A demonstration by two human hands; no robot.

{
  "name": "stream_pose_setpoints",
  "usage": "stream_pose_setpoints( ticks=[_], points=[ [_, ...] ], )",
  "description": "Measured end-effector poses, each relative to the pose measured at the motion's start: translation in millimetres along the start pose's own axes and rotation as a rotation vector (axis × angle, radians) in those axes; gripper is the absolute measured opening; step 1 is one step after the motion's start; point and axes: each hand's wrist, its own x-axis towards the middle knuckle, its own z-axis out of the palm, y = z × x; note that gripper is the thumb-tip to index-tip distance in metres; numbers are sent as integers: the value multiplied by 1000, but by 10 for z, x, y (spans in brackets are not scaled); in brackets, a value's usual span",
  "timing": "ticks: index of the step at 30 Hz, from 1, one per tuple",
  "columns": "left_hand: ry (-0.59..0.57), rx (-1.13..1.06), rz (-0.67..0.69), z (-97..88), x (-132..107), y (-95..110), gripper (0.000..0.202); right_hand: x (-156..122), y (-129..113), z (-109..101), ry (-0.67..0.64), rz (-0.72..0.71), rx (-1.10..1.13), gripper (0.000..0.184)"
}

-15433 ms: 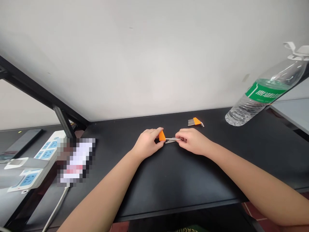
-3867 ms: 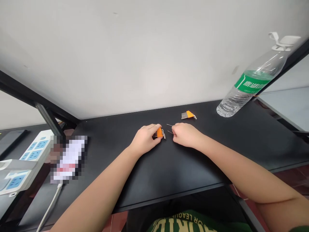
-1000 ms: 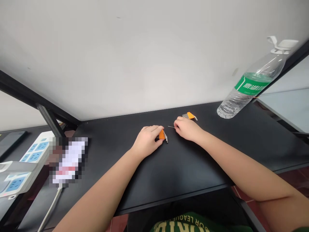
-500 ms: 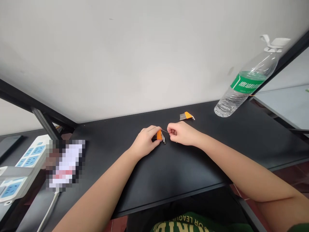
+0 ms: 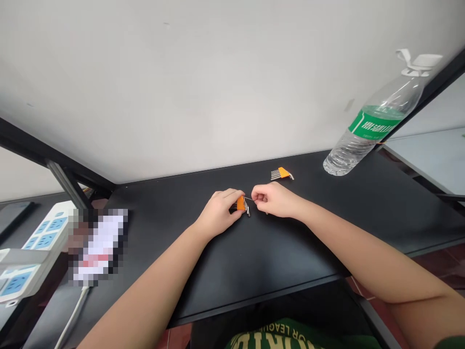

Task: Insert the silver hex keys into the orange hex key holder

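My left fingers (image 5: pixel 232 194) pinch the orange holder (image 5: pixel 240 204) by its near and far edges, presumably to steady it, leaving the side with the bent keys (image 5: pixel 247 208) free toward my right fingers (image 5: pixel 259 189). Those grip a thin key (image 5: pixel 248 198) that points at the holder's far corner; whether its tip is inside, I cannot tell. Beyond, a second holder (image 5: pixel 284 173) lies on the desk (image 5: pixel 269 257), well apart from the bottle (image 5: pixel 372 126).

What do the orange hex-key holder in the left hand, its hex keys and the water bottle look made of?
Orange hex-key holder: probably matte plastic, flat even colour. Hex keys: likely bright steel, silvery glints. Water bottle: apparently glossy clear plastic, ribbed see-through walls.
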Motion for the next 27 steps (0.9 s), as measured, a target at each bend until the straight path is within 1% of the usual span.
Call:
stream_pose_setpoints(
  ticks=[5, 7, 10, 12, 14, 16, 18, 22, 24, 27],
  points=[
    [-7, 38, 21, -19, -6, -2, 33, -18, -14, -31, 15, 18, 64, 9],
    [-11, 61, 40, -32, -9, 22, 32, -17, -10, -44, 20, 58, 167, 7],
    [-18, 69, 58, -36, -12, 82, 30, 12, 11, -23, 4, 134, 417, 4],
    [-19, 66, 58, -26, -10, 120, 29, 51, 33, 30, -23, 161, 620, 12],
    [-12, 60, 57, -13, -8, 142, 28, 94, 58, 103, -41, 177, 817, 24],
    [6, 47, 49, -5, -4, 146, 28, 131, 80, 170, -43, 197, 937, 34],
    [30, 30, 36, -5, -3, 136, 31, 152, 102, 209, -54, 208, 1004, 37],
    [54, 71, 23, -23, -2, 117, 32, 157, 147, 209, -103, 224, 1104, 30],
    [46, 115, 37, -33, 1, 120, 31, 150, 159, 200, -108, 243, 1096, 27],
    [29, 159, 59, -40, 12, 137, 31, 136, 145, 204, -133, 254, 1024, 28]
  ],
)
